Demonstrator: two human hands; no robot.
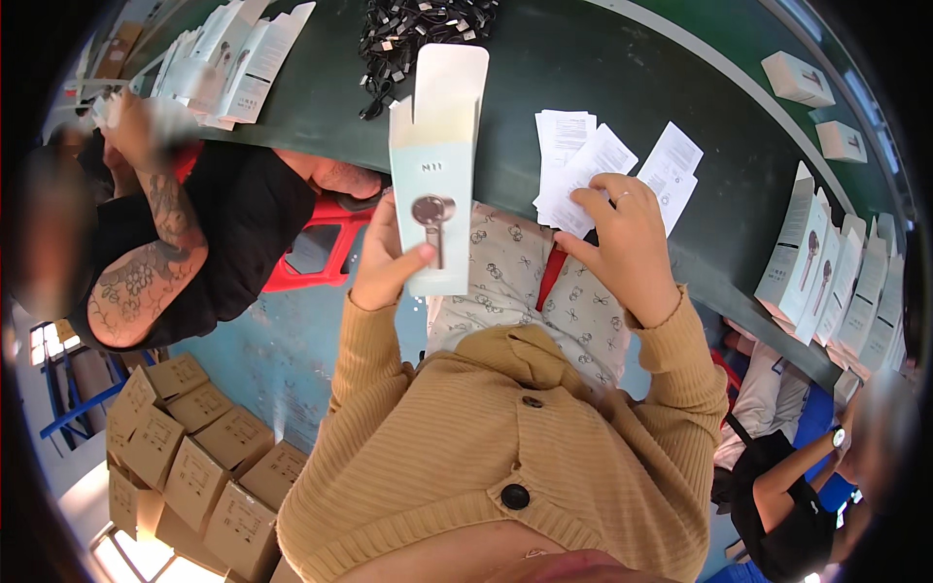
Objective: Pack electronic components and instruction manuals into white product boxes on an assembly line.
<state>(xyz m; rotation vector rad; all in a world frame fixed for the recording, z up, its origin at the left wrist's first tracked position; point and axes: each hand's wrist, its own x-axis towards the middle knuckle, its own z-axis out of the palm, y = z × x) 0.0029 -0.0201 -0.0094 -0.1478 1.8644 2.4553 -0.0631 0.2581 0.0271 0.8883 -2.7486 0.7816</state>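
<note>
A: What is taking up the most space?
B: The dark green table. Its near edge is running along the lap, and its far edge is curving past a pale strip.

A: What else is standing about?
B: Brown cartons are piling up at lower left, well apart from both hands. On the table, a row of pale boxes is lining the right end, and another group of boxes is standing at upper left, near a person in black.

A: Where is the pale green box?
B: The pale green box is leaning slightly in front of the body, its top flap standing open. It is crossing the near edge in view: the upper part is showing against the table, the lower end against the lap. The left hand is grasping its lower part, thumb pressing the printed front.

A: And the right?
B: The right hand is reaching over white leaflets by the near edge, thumb and forefinger standing apart. I cannot tell whether it is pinching a sheet.

A: Any room?
B: Green surface is showing between box and leaflets, and beyond them. Black cables are heaping just beyond the box. 1 ring is circling a right finger.
</note>
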